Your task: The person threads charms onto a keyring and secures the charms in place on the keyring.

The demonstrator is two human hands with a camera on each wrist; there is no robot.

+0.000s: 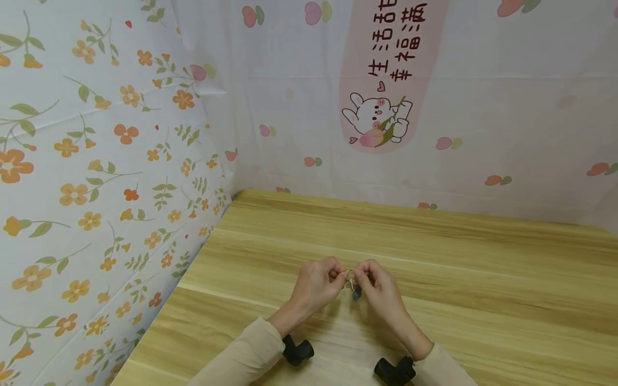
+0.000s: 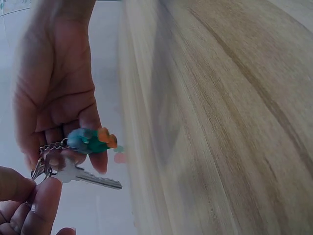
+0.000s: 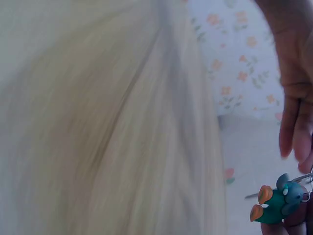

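From the head camera I see my left hand (image 1: pixel 316 283) and right hand (image 1: pixel 379 287) drawn close together just above the wooden table (image 1: pixel 483 279), both pinching a small bunch of keys (image 1: pixel 352 283) between them. Flowered sheets hang behind and to the left of the table.

On the left wrist camera the bunch shows plainly: a silver key (image 2: pixel 85 177) hangs from a ring (image 2: pixel 43 167), and a short chain carries a teal figure (image 2: pixel 90 141) with orange feet. My left fingers curl round the ring and chain, and my right fingertips (image 2: pixel 41 205) grip the ring from below.

On the right wrist camera the table is a blur; the teal figure (image 3: pixel 276 200) dangles at the lower right, under fingers (image 3: pixel 293 132) that hang down loosely.
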